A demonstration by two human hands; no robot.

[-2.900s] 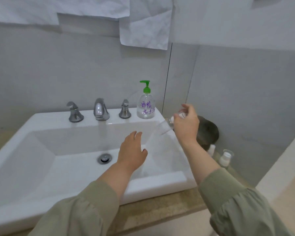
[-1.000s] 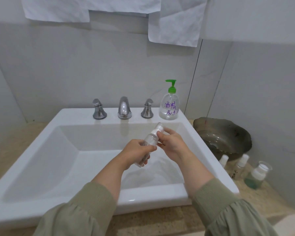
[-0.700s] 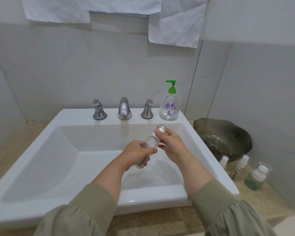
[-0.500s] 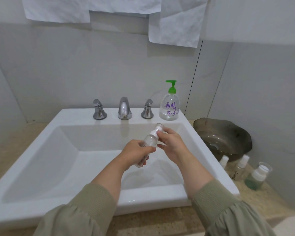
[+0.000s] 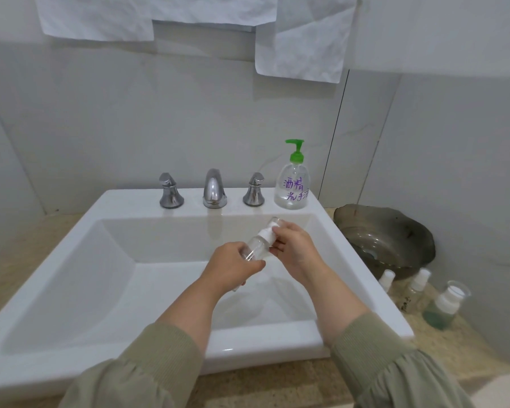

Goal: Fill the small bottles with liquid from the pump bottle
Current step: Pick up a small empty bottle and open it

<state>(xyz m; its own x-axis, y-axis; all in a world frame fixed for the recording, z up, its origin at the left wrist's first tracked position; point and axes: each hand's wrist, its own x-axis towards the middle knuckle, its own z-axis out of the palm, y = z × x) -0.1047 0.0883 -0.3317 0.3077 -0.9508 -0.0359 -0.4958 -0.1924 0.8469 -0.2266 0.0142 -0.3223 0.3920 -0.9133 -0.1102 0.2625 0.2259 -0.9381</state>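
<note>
I hold a small clear bottle [image 5: 259, 245] tilted over the white sink [image 5: 124, 260]. My left hand [image 5: 233, 266] is wrapped around its body. My right hand [image 5: 295, 248] pinches its white spray cap with the fingertips. The clear pump bottle [image 5: 292, 184] with a green pump and purple writing stands on the sink's back right corner, beyond both hands. Three more small bottles stand on the counter at the right: a white-capped one [image 5: 385, 279], a clear spray one [image 5: 414, 290] and one with green liquid [image 5: 443, 307].
A chrome tap [image 5: 214, 188] with two handles sits at the back of the sink. A dark, wavy-edged dish [image 5: 386, 240] rests on the beige counter [image 5: 277, 384] to the right. White cloths [image 5: 304, 39] hang on the wall above.
My right hand brought the small bottle from the right side to over the sink, and my left hand took its body. Since then my right fingers have shifted slightly on the cap.
</note>
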